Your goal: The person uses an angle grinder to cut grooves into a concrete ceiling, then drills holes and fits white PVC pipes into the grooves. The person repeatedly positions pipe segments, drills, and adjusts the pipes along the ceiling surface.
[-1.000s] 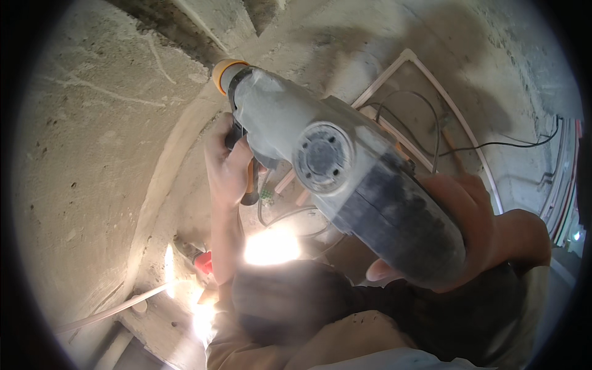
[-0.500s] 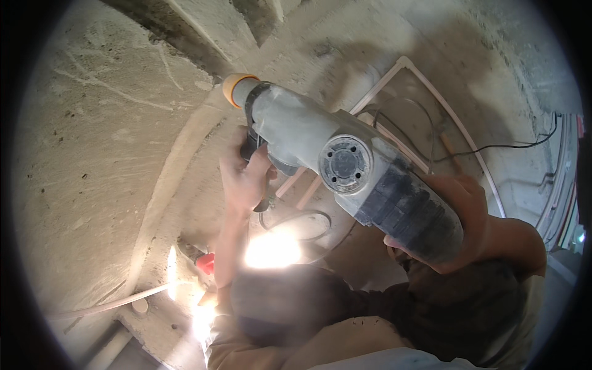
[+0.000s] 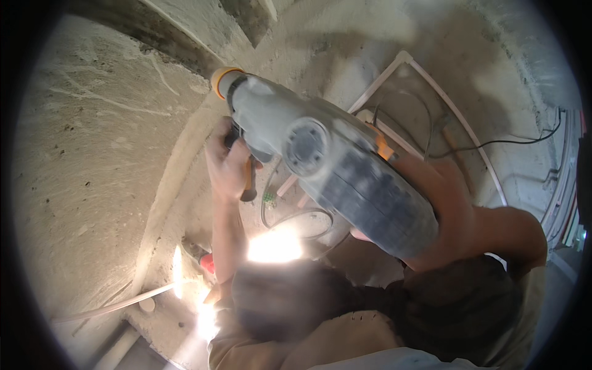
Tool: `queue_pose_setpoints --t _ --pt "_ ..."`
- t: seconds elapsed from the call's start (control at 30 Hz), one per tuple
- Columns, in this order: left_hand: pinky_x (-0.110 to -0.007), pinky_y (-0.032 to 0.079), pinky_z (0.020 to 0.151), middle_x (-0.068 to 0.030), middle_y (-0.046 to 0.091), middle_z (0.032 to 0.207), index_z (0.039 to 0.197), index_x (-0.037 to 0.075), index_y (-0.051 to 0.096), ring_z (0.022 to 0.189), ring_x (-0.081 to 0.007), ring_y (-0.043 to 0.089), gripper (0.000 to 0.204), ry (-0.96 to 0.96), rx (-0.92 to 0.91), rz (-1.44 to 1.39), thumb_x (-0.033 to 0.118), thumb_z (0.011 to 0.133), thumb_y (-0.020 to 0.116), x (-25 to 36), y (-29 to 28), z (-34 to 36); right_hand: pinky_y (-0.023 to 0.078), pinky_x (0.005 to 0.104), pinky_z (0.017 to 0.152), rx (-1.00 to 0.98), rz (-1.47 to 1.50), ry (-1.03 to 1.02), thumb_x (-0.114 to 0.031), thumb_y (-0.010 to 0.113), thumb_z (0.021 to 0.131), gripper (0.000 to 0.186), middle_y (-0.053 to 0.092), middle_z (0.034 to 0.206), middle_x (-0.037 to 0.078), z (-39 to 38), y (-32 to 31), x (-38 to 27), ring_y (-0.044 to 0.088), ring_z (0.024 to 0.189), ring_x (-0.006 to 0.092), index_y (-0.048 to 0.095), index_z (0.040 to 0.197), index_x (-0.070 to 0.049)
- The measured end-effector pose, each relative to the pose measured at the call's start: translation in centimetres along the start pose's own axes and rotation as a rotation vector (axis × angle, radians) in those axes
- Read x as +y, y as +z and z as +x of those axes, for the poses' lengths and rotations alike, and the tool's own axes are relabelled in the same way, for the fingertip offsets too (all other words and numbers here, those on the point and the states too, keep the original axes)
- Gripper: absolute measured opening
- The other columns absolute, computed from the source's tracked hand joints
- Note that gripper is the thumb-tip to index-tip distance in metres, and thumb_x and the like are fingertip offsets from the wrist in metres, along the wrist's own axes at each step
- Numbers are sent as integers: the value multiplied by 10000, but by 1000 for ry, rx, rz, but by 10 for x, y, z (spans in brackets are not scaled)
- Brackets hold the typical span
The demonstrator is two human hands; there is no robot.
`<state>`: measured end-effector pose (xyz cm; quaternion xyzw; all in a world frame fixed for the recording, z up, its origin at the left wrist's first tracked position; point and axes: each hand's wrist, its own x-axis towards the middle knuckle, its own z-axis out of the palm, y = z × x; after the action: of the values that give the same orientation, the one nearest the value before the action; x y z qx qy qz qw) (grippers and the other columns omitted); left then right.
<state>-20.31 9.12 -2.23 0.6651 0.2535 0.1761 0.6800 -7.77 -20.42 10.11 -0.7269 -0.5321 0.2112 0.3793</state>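
A large grey rotary hammer drill (image 3: 271, 117) with a dark ribbed rear end spans the middle of the view. Its orange-ringed chuck points up and left, close to the groove (image 3: 179, 46) cut in the concrete wall. My left hand (image 3: 227, 161) is closed round the side handle (image 3: 248, 182) below the front of the drill. At the rear, my right hand (image 3: 431, 191) wraps the far side of the drill body; most of its fingers are hidden behind it. The bit's tip cannot be made out against the wall.
Pale pipes (image 3: 447, 102) form an angled run on the floor beyond the drill. A black cable (image 3: 493, 145) crosses to the right. A very bright light (image 3: 274, 246) glares beside my left forearm, near a red object (image 3: 207, 263). A pale hose (image 3: 117, 306) lies lower left.
The drill and both my hands have shifted left. An orange part on the drill's far side now shows near my right hand.
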Motion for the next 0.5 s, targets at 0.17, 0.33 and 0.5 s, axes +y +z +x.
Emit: queue_pose_setpoints --t 0.17,0.33,0.5 --pt "-254 533 646 -61 680 863 1143 -58 609 741 -105 647 325 -105 -83 65 146 920 730 26 32 -38 556 408 741 101 -299 -99 -195 918 708 650 723 1039 173 -45 -39 6 739 851 303 635 1229 71" --pt "-264 493 718 -8 618 910 1211 -11 589 828 -68 588 517 -302 -278 107 34 789 884 44 53 -83 590 357 743 49 76 205 -221 855 773 609 732 1083 169 -60 -79 8 740 855 232 611 1253 63" --pt "-274 487 583 -35 618 836 1193 -8 591 663 -106 604 483 -559 -196 189 -17 764 812 44 49 -99 584 290 642 98 597 628 -160 836 784 360 718 829 79 -42 -62 40 704 704 153 710 1060 33"
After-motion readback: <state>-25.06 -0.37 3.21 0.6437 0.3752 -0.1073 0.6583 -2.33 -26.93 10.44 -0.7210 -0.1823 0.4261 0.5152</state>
